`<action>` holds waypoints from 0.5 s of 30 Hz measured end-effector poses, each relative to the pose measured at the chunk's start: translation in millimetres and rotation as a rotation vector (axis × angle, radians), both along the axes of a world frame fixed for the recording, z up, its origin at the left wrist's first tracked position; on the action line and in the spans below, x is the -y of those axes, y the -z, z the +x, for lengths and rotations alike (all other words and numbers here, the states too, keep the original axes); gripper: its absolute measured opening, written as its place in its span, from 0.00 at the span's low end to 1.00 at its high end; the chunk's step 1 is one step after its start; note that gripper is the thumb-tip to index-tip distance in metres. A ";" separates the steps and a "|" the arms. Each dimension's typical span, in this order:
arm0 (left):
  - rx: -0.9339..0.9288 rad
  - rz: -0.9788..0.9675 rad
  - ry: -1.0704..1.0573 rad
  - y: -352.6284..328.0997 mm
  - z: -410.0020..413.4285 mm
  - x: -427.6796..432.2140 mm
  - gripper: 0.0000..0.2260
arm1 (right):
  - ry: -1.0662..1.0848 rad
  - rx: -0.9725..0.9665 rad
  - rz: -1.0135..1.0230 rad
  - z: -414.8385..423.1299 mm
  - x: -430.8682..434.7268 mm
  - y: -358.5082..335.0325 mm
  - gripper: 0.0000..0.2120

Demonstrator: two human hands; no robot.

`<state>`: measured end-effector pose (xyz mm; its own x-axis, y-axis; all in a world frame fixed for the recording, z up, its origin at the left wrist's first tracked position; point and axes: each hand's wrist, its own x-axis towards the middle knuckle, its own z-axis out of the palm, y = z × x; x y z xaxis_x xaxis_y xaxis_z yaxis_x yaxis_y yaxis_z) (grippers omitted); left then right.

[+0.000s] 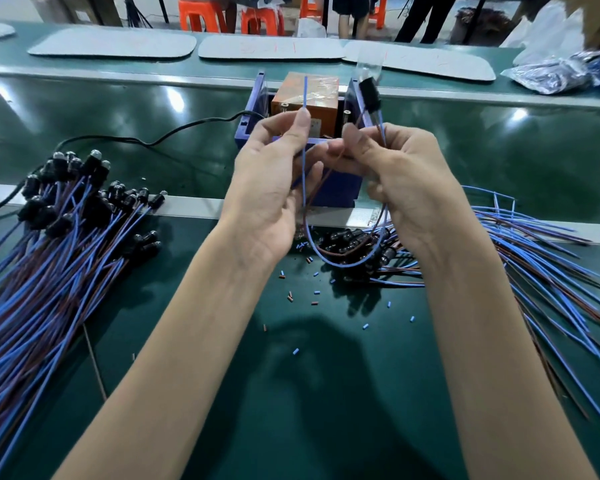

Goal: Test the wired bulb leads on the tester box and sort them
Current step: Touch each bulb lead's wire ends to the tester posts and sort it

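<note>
Both hands are raised over the middle of the green surface (326, 393), sharing one wired bulb lead (368, 93). The left hand (271, 188) pinches the lead's blue wire (305, 95) between thumb and forefinger, its free end standing upright. The right hand (409, 181) has its fingers curled round the wires just under the black holder, so the clear bulb points up. The wires sag in a loop between the wrists.

Just beyond the hands, toward the far edge, stands the tester box (321, 98), orange inside a blue frame, with a black cable (187, 128) running off to the left. A large pile of leads (66, 271) lies by the left edge, another spread of leads (534, 251) by the right edge. Small insulation bits (316, 292) are scattered beneath the hands.
</note>
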<state>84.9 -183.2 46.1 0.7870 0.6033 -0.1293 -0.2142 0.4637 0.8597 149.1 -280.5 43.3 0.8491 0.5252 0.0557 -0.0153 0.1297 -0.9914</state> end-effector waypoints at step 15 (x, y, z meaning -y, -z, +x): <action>-0.075 0.352 -0.126 16.1 9.2 -5.7 0.15 | 0.311 -0.002 0.115 11.6 6.2 3.2 0.06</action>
